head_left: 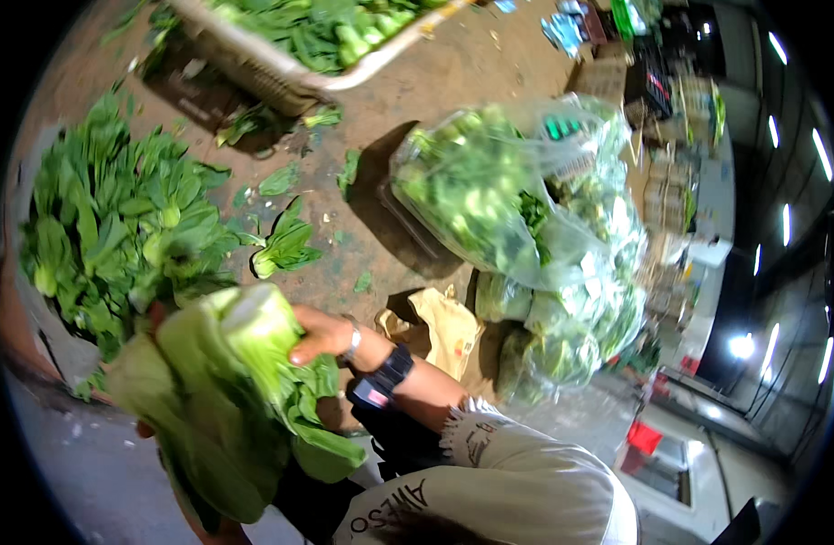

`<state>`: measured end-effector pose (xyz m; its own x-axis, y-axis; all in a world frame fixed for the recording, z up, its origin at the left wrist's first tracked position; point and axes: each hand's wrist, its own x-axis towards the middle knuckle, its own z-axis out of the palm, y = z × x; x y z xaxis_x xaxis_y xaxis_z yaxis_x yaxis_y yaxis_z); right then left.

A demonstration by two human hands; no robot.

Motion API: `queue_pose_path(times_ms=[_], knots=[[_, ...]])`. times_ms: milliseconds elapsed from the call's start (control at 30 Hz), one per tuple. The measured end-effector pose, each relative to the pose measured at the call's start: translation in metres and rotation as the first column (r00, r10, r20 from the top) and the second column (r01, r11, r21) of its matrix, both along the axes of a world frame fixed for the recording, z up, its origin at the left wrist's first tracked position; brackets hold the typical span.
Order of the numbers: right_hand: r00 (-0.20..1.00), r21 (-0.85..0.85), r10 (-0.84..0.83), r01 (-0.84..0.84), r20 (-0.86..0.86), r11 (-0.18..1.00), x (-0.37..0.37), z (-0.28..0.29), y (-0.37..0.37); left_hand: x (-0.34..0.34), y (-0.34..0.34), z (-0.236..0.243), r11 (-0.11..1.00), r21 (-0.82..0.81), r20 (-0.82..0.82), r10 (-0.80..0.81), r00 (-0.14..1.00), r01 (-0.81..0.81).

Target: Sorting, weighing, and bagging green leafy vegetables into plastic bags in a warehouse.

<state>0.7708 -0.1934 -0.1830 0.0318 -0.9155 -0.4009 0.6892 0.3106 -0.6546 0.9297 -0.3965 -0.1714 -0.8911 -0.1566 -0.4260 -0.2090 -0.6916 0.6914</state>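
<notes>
Large heads of bok choy (pixel 235 350), with pale cut bases and broad leaves, are held up close in front of me. My right hand (pixel 322 334) is closed around their right side, its thumb against a stalk. A bracelet and a dark wristband sit on that wrist. My left hand (pixel 145 429) is on the far left side of the leaves, mostly hidden behind them, with only a bit of finger showing. Beyond the bunch lies a big pile of bok choy (pixel 117 209). A small loose bok choy (pixel 285 245) rests on the floor beside the pile.
A pale plastic crate (pixel 353 77) of greens stands at the top. Clear bags (pixel 571 263) full of greens are heaped to the right, near a crumpled tan bag (pixel 440 331). Stray leaves (pixel 279 180) lie on the brown floor. Stacked baskets (pixel 667 200) line the back.
</notes>
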Motion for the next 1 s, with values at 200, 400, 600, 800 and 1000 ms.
queue_pose_path(times_ms=[200,400,600,800,1000], knots=[[0.963,0.182,-0.216,0.244,-0.161,0.952,-0.040,0.132,0.173,-0.111,0.100,0.110,0.863,0.204,-0.068,-0.458,0.886,0.462],[0.768,0.281,-0.489,0.619,-0.414,0.734,-0.128,0.187,0.363,-0.258,0.250,0.117,0.611,0.552,-0.171,-0.583,0.794,0.568],[0.646,0.675,-0.762,0.579,-0.039,0.457,-0.298,0.121,0.434,-0.389,0.366,0.040,0.784,0.597,0.199,-0.354,0.914,0.173],[0.976,0.727,-0.208,0.187,-0.062,0.661,-0.389,0.041,0.332,-0.339,0.344,-0.066,0.938,0.340,0.490,-0.112,0.865,-0.071],[0.741,0.496,0.612,-0.435,-0.276,0.751,-0.496,-0.003,0.219,-0.320,0.344,-0.108,0.979,0.105,0.522,0.097,0.847,-0.177]])
